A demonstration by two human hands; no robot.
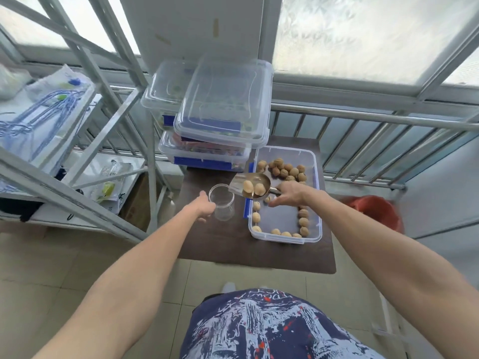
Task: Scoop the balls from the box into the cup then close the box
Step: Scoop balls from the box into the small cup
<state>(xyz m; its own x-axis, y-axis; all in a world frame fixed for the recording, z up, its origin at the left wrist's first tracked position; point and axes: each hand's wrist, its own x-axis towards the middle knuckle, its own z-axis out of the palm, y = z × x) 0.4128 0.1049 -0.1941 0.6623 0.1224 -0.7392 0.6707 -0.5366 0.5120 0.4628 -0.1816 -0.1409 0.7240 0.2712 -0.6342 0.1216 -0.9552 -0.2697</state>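
A clear plastic box (316, 203) lies open on the dark table (233, 250), with several brown walnut-like balls (287, 169) along its walls. My right hand (289, 194) grips the handle of a metal scoop (239, 183) that carries two balls, held above the box's left edge with its lip pointing at the cup. The clear cup (222, 200) stands upright just left of the box and looks empty. My left hand (204, 207) is wrapped around the cup's near left side.
Stacked clear lidded boxes (220, 107) with blue latches stand at the table's far left. A metal shelf frame (103, 125) with bags is at the left. A railing (363, 120) runs behind, and a red bag (373, 211) sits to the right.
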